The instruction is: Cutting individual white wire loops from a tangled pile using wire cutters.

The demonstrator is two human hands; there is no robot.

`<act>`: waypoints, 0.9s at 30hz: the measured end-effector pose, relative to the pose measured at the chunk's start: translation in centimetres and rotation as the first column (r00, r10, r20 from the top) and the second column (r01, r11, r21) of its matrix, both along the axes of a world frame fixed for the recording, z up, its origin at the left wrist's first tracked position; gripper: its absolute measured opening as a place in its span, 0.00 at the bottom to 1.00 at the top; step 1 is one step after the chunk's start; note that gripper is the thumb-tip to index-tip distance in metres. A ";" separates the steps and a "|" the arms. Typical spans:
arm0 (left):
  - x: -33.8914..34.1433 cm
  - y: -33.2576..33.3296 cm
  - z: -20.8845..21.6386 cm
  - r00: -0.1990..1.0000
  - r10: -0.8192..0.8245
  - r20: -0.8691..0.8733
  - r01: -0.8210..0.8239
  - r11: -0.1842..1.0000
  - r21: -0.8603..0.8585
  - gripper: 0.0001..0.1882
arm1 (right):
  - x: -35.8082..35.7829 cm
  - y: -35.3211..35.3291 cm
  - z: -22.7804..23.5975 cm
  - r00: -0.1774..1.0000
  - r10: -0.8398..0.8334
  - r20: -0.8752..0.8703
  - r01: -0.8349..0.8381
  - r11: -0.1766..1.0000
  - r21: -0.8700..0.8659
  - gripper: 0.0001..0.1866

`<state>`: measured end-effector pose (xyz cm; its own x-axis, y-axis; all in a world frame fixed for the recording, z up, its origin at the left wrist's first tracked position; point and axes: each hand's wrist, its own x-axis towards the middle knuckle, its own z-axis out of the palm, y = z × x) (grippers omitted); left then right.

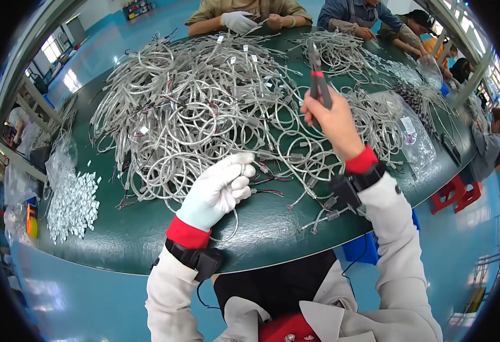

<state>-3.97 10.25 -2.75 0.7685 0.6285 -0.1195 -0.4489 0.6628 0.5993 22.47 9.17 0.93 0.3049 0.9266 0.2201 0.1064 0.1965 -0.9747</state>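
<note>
My left hand [218,185], in a white glove, is closed over the near edge of the cable pile. A thin clear-sheathed cable [236,223] curves out from under its fingers; the grip itself is partly hidden. Bare and raised above the table to the right, my right hand [338,125] grips a pair of pliers [316,74] with dark and red handles, jaws pointing away from me. Between and beyond both hands lies a big tangle of coiled cables [175,108] with red and black wire ends and small connectors.
The green table [130,228] holds a heap of small white pieces [73,208] at left and a clear plastic bag [412,137] at right. Co-workers sit across and to the right; one gloved hand [238,23] is opposite me. Red stools [458,194] stand right.
</note>
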 end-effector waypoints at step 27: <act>-0.7 1.5 -1.3 0.981 -0.015 0.192 0.033 0.995 -0.093 0.12 | -1.8 -3.0 2.8 0.522 -0.098 0.847 -0.299 0.909 0.289 0.17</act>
